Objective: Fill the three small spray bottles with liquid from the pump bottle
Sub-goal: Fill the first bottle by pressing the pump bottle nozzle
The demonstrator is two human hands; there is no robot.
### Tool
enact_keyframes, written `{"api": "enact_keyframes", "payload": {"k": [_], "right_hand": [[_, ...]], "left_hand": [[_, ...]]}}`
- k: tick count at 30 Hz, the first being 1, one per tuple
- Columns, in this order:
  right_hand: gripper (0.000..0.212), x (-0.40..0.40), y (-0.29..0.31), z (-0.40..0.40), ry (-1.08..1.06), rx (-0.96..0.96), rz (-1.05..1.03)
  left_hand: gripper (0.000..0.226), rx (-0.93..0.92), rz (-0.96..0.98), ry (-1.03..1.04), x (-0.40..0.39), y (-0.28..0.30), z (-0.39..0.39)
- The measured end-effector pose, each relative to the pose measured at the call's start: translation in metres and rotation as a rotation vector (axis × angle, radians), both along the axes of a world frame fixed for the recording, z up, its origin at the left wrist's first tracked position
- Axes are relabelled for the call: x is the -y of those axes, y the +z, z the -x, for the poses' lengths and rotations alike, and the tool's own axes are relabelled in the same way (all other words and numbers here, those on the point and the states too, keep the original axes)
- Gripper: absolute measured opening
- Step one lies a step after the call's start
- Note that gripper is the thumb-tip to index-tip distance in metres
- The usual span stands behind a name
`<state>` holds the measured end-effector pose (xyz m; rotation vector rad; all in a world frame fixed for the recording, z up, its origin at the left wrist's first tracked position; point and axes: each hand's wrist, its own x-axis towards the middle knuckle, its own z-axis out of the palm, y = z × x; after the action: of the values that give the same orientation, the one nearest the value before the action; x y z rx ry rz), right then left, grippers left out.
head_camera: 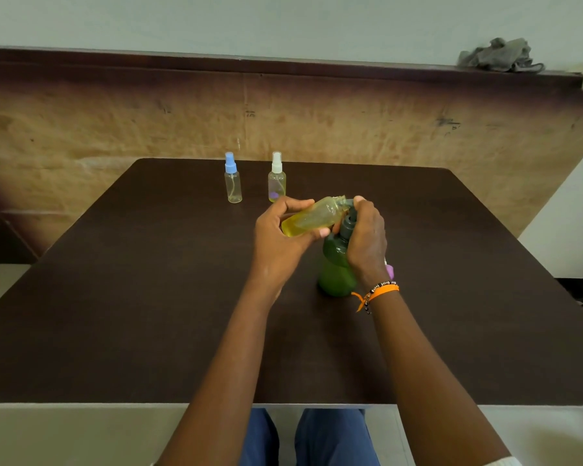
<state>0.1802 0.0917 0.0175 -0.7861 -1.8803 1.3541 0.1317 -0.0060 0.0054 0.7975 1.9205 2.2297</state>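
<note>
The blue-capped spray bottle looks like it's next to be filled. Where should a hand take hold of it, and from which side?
Grip the blue-capped bottle around its clear round body, below the cap, coming from its left. It stands upright, apart from the white-capped bottle on its right, so that side is open.

Bare forearms, orange thread and bead bracelets [376, 293], blue trousers [330, 438].

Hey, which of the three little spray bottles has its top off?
The tilted one in the left hand: this held bottle has a bare open neck by the pump. The blue-capped bottle and white-capped bottle stand closed behind.
</note>
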Motion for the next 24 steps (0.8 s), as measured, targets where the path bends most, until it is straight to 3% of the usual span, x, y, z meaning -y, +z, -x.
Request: {"api": "enact_keyframes", "payload": {"k": [6, 10, 11, 16, 22, 24], "right_hand": [[0.046, 0.0004, 0.0039, -0.003, -0.015, 0.009, -0.047], [0.086, 0.0037, -0.0005, -0.0021, -0.01, -0.012, -0.027], [0.088, 0.0034, -0.0003, -0.0024, -0.01, -0.017, -0.014], [0.047, 0.0007, 0.0048, -0.0018, -0.012, 0.008, -0.047], [0.049, -0.0039, 0.0025, -0.0017, -0.02, -0.001, -0.08], [0.06, -0.0019, 0.0006, -0.0018, -0.003, -0.013, -0.07]], "left_hand": [[0.039, 0.024, 0.005, -0.006, 0.0007, -0.0027, 0.0005], [0.039, 0.015, -0.015, -0.005, 0.0003, 0.0014, 0.0], [0.04, 0.009, -0.011, -0.004, 0.0002, 0.0017, 0.0007], [0.04, 0.007, 0.008, 0.0, 0.0005, 0.0006, 0.0006], [0.039, 0.015, 0.002, 0.001, 0.0002, -0.0029, 0.0], [0.039, 0.006, 0.001, 0.001, 0.0005, -0.0015, 0.0004]]}}
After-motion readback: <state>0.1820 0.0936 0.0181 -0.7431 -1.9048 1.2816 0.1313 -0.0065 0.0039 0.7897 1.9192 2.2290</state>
